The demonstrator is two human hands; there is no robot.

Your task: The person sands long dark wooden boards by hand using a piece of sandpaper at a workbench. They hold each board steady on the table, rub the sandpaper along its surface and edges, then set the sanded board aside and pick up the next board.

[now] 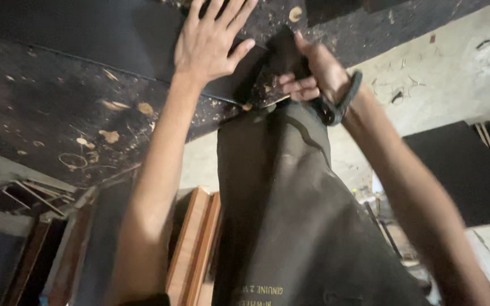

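left hand (208, 42): fingers spread wide, palm flat on the black sheet (103, 34)
right hand (313, 71): curled tight, pinching the dark strip (282, 54), looks like rubber maybe

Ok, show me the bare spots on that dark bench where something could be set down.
Free: the dark board left of the left hand, above the wood chips. Crowded: between the left hand and right hand, where the dark sheet is gripped amid shavings.

Left hand (211, 42) fingertips cut off at top edge; dark sheet (290, 226) runs off btm; whole view blurred.
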